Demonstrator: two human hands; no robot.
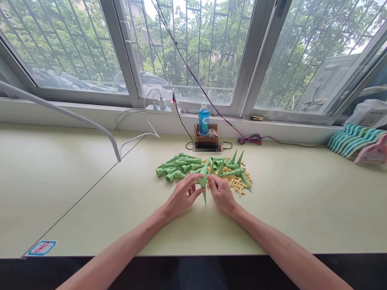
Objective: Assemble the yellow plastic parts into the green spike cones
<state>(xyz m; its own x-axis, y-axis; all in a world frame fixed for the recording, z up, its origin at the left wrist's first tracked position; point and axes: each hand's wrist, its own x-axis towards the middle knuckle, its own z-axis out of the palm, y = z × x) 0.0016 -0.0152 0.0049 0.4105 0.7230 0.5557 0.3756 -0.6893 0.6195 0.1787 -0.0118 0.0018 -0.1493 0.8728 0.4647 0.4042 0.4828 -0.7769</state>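
Left hand (185, 192) has its thumb and index fingers curled round a light-green plastic spike with a wide funnel-like collar (202, 181), grasping it near the collar; tapered tip points down toward the near edge of the pale yellow-green bench (302, 209). Spike sits between the two hands, in front of the pile, collar mouth roughly up. Right hand (222, 194) is just beside it, thumb and index drawn together at the collar; can't tell if those fingers pinch a small part or only touch the spike, too small and partly hidden. Behind left hand: loose heap of light-green plastic tubes with round open ends (181, 163), lying on their sides. Behind and right: more green pointed cones (238, 158), some upright, some tilted, mixed with small tan-yellow plastic pegs (240, 187). Further back, a clear bottle of blue liquid with a white cap (204, 120) stands at a small brown cardboard box (215, 131). Step in hand looks like two-handed work on the one spike at its collar, seemingly mid-way. Next move probably calls for a steady left hold, collar facing right fingers, and light, well-aligned fingertip pressure.
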